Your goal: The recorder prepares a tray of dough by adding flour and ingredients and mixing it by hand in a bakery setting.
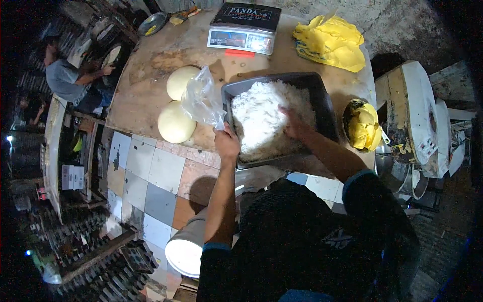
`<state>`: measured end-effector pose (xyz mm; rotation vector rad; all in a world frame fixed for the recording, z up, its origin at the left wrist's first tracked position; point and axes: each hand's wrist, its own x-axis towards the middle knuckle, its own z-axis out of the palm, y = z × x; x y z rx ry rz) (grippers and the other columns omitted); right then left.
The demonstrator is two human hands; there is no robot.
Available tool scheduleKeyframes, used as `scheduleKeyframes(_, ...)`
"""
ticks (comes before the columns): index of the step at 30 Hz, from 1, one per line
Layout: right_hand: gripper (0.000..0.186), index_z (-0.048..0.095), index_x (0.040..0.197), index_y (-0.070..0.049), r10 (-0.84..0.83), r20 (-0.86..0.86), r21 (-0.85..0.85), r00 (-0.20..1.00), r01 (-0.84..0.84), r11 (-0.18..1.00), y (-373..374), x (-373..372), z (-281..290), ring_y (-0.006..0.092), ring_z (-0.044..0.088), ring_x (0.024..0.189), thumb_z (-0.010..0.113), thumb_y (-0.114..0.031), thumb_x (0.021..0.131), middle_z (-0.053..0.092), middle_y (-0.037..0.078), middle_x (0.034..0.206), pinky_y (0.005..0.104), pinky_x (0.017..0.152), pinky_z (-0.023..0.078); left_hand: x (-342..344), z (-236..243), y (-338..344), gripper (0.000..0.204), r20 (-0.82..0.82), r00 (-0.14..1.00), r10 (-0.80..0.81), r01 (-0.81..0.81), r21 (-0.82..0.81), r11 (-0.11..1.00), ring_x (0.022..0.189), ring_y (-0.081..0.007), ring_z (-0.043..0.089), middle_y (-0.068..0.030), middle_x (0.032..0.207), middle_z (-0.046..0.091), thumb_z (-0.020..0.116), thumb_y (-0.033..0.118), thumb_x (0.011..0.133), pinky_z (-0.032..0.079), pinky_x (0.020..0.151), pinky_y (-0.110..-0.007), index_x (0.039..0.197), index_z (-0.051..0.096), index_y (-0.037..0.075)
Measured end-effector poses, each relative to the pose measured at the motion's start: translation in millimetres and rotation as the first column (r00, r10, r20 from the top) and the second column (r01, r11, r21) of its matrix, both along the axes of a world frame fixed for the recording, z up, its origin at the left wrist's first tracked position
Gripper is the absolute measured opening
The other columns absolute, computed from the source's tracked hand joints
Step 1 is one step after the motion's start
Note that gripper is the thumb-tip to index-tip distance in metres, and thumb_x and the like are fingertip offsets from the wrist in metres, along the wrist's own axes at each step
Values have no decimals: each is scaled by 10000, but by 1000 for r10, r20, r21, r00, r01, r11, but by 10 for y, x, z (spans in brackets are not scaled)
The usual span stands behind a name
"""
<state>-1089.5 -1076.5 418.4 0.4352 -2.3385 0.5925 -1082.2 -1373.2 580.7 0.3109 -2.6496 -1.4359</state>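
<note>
My left hand point(226, 143) is closed around the gathered neck of a clear plastic bag point(198, 98), which puffs out past my fist and overlaps two dough balls. My right hand point(296, 126) reaches into a dark rectangular tub point(329, 113) filled with white, flaky, crumbly material point(259, 113). Its fingers look spread on that material, slightly blurred and partly sunk in. One pale round dough ball point(176, 123) sits left of the bag, and a second dough ball point(179, 82) lies just behind it, touching or nearly so.
A digital scale point(244, 27) stands at the table's back. Yellow fat point(332, 43) is heaped at the back right, and a bowl of yellow fat point(365, 128) sits right of the tub. A white bucket point(186, 251) stands below the table. Another person point(70, 75) sits at far left.
</note>
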Motion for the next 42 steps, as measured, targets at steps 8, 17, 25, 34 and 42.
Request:
scheduleKeyframes(8, 501, 518, 1241, -11, 330, 454, 117, 827, -423, 899, -171, 171, 1115, 276, 542, 1071, 613, -304, 845, 548, 180, 1212, 377, 968, 407, 101, -66, -255, 422, -46, 996, 82, -85, -64, 994, 850, -494, 574, -326, 878, 601, 402, 309, 954, 451, 718, -523, 1065, 427, -97)
scheduleKeyframes(17, 465, 514, 1241, -26, 570, 571, -756, 591, 108, 645, -2, -405, 479, 222, 513, 1154, 565, -332, 895, 594, 139, 1178, 381, 990, 393, 27, -11, -89, 452, -1, 998, 55, -55, -90, 994, 808, -488, 581, -328, 850, 601, 411, 332, 949, 454, 701, -533, 1045, 424, -109)
scheduleKeyframes(25, 587, 499, 1288, -55, 431, 629, 211, 648, -675, 707, 293, -258, 999, 253, 426, 1245, 687, -323, 802, 456, 125, 1349, 388, 1012, 370, 51, -106, -244, 472, 43, 995, 87, -80, -148, 986, 831, -489, 582, -333, 864, 600, 411, 350, 946, 452, 735, -532, 1066, 410, -106)
scheduleKeyframes(34, 572, 424, 1353, -92, 621, 663, -464, 418, -422, 779, -270, -867, 869, 268, 436, 1242, 611, -334, 870, 444, 139, 1370, 397, 1022, 365, 53, -32, -189, 451, 94, 992, 84, -76, -81, 994, 850, -490, 578, -322, 892, 602, 420, 343, 943, 449, 765, -531, 1087, 399, -84)
scheduleKeyframes(42, 714, 451, 1301, -33, 307, 921, -143, 240, -525, 839, -536, -663, 1452, 263, 513, 1124, 729, -329, 714, 575, 156, 1186, 394, 973, 405, 134, -71, -281, 403, 104, 988, 114, -102, -114, 988, 851, -484, 578, -324, 904, 598, 439, 299, 936, 445, 768, -533, 1087, 409, -73)
